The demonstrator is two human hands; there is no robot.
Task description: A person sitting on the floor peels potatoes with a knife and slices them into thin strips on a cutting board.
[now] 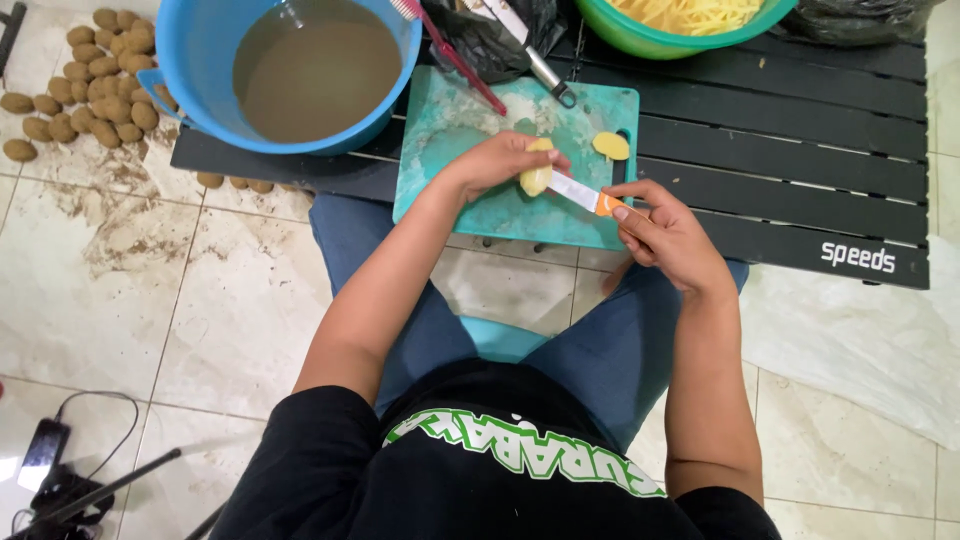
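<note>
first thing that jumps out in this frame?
Centre frame: the left hand pins a peeled potato on the teal cutting board while the right hand works an orange-handled knife into it. Upper left, a blue tub of murky brown water sits by a heap of unpeeled potatoes on the tiled floor.

Black short-sleeved shirt (pixel 330 470), green-and-white lettering across front; blue jeans (pixel 600 350); bare forearms.
</note>
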